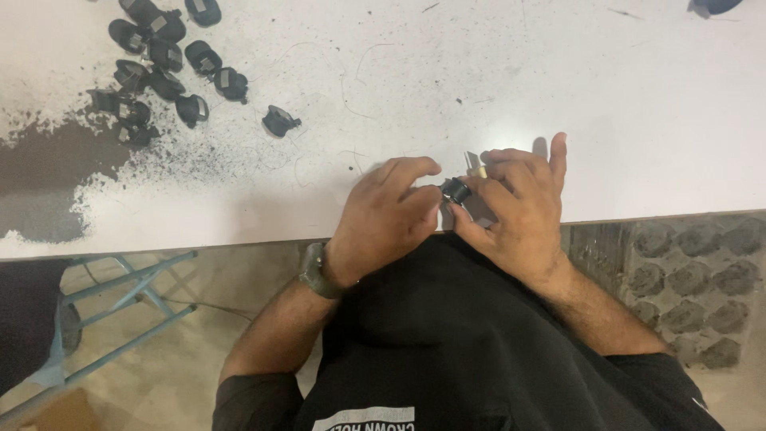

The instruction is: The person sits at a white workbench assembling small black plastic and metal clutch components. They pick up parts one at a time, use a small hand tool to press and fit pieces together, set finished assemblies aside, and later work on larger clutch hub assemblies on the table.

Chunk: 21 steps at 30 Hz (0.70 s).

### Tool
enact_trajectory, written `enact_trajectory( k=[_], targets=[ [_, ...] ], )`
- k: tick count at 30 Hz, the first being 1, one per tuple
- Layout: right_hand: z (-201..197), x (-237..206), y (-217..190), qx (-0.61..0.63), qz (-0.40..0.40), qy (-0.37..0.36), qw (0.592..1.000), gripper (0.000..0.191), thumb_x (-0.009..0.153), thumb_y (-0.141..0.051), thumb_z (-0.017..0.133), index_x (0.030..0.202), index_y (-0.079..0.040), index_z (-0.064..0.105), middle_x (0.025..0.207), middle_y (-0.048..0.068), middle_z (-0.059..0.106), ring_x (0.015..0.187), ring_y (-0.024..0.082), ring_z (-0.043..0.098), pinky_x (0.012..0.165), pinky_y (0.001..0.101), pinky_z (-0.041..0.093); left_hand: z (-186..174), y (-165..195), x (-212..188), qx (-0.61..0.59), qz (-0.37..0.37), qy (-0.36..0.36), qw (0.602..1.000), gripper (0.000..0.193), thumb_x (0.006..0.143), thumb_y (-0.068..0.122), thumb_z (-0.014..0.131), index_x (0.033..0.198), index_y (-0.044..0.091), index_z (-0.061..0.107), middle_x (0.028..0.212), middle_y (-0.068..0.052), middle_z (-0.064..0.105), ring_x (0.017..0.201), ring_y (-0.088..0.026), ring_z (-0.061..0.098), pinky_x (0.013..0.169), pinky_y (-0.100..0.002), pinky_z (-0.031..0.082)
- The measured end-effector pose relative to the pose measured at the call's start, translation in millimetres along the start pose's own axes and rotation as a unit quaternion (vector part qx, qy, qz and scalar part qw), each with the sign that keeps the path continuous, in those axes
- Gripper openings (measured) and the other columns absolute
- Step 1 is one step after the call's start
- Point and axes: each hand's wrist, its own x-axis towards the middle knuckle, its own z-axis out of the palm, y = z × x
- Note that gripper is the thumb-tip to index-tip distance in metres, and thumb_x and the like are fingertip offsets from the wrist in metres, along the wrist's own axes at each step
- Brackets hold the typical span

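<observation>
- Black small part (456, 190): you pinch it between both hands at the near edge of the white table (558, 96), just in front of your chest.
- Left hand (388, 214): your fingertips close narrowly on the part's left side; a watch (313, 271) sits on that wrist.
- Right hand (517, 203): you curl it around a small blade tool (474, 164), tip pointing up and away, touching the part from the right.
- Relation: the part lies between your hands, equally near both; its long axis cannot be told.
- Pile of similar black parts (163, 60): well apart, far left, beside dark dust (56, 172).
</observation>
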Motion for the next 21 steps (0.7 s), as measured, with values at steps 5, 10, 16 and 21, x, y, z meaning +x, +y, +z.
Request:
enact_trajectory(
  k=[5,10,16,21],
  targets=[
    [-1.8,2.6,-0.5,0.008,-0.017,0.003,1.0,0.031,0.081,-0.024,0.087,0.105,-0.008,0.077,0.108,0.008,0.061,0.126,0.03,0.056,0.127,0.0689,0.011,6.2,5.4,4.2,0.009,0.045,0.027,0.999,0.027,0.083,0.01,0.076,0.103,0.006,0.058,0.124,-0.008,0.059,0.11,-0.027,0.064,0.089,-0.042,0.053],
    [-1.1,1.9,1.2,0.002,-0.026,-0.007,1.0,0.031,0.08,-0.024,0.088,0.105,-0.008,0.077,0.109,0.007,0.061,0.127,0.03,0.055,0.127,0.0707,0.009,5.6,11.2,10.3,-0.039,-0.103,0.033,0.993,0.016,0.089,0.008,0.073,0.099,0.008,0.06,0.106,-0.005,0.062,0.094,-0.026,0.064,0.08,-0.039,0.054],
    [-1.2,2.6,0.5,-0.002,-0.006,-0.016,1.0,0.032,0.083,-0.024,0.087,0.109,-0.009,0.077,0.109,0.007,0.06,0.129,0.03,0.054,0.127,0.0706,0.009,3.8,7.2,1.8,-0.093,-0.151,0.03,0.984,0.011,0.089,0.007,0.069,0.09,0.006,0.058,0.084,-0.007,0.062,0.077,-0.027,0.063,0.065,-0.041,0.05],
    [-4.3,-7.8,-5.5,0.024,-0.012,0.037,0.999,0.036,0.083,-0.017,0.087,0.115,-0.008,0.074,0.107,0.01,0.058,0.126,0.034,0.057,0.126,0.0649,0.018,10.5,9.7,0.5,-0.108,-0.165,0.032,0.98,0.017,0.086,0.009,0.071,0.085,0.005,0.055,0.077,-0.008,0.06,0.07,-0.028,0.062,0.06,-0.042,0.048]
  ],
)
